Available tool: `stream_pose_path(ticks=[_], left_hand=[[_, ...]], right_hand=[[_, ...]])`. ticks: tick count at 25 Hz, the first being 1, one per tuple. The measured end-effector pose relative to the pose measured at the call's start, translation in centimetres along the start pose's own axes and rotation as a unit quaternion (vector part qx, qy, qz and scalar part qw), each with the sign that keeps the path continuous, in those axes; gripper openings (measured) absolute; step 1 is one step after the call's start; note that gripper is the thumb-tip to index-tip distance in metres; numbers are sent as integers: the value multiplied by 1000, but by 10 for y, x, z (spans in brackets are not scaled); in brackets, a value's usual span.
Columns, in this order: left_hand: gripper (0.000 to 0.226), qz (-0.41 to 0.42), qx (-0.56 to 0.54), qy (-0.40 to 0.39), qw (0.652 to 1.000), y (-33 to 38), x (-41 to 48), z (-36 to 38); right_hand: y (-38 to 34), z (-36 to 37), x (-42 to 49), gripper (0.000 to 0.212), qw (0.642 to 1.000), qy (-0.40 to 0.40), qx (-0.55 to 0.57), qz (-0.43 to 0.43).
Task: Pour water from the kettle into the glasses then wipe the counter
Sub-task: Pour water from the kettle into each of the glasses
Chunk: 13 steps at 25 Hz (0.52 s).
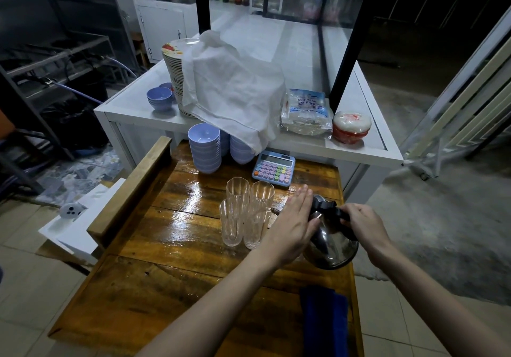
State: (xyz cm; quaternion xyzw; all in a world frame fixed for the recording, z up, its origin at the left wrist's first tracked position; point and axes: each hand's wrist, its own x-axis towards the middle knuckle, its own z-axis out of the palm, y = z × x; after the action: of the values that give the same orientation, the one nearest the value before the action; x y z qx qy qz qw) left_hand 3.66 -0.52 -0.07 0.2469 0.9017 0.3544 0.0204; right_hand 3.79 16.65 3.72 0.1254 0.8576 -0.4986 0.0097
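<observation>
A steel kettle (pixel 333 248) with a black handle is tilted to the left over the wooden counter (pixel 177 248), its spout toward several clear ribbed glasses (pixel 246 212) clustered mid-counter. My right hand (pixel 365 225) grips the black handle. My left hand (pixel 294 225) lies flat against the kettle's lid and upper side, fingers straight and together. A dark blue cloth (pixel 325 320) lies folded at the counter's near right edge. Whether water is in the glasses I cannot tell. The counter's surface looks wet and shiny near the glasses.
Stacks of purple bowls (pixel 204 149) and a pastel calculator (pixel 273 169) stand at the counter's far end. Behind, a white table (pixel 359 146) holds plates under a white cloth (pixel 235 88), a bag of packets and a red-white lidded pot (pixel 351 127). A raised wooden rail borders the counter's left side.
</observation>
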Motion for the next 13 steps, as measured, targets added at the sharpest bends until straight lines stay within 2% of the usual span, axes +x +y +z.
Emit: stream_pose_path(ticks=[13], left_hand=[[63, -7, -18, 7, 1000, 1, 0, 5]], right_hand=[[-2, -4, 1, 42, 999, 6, -28, -22]])
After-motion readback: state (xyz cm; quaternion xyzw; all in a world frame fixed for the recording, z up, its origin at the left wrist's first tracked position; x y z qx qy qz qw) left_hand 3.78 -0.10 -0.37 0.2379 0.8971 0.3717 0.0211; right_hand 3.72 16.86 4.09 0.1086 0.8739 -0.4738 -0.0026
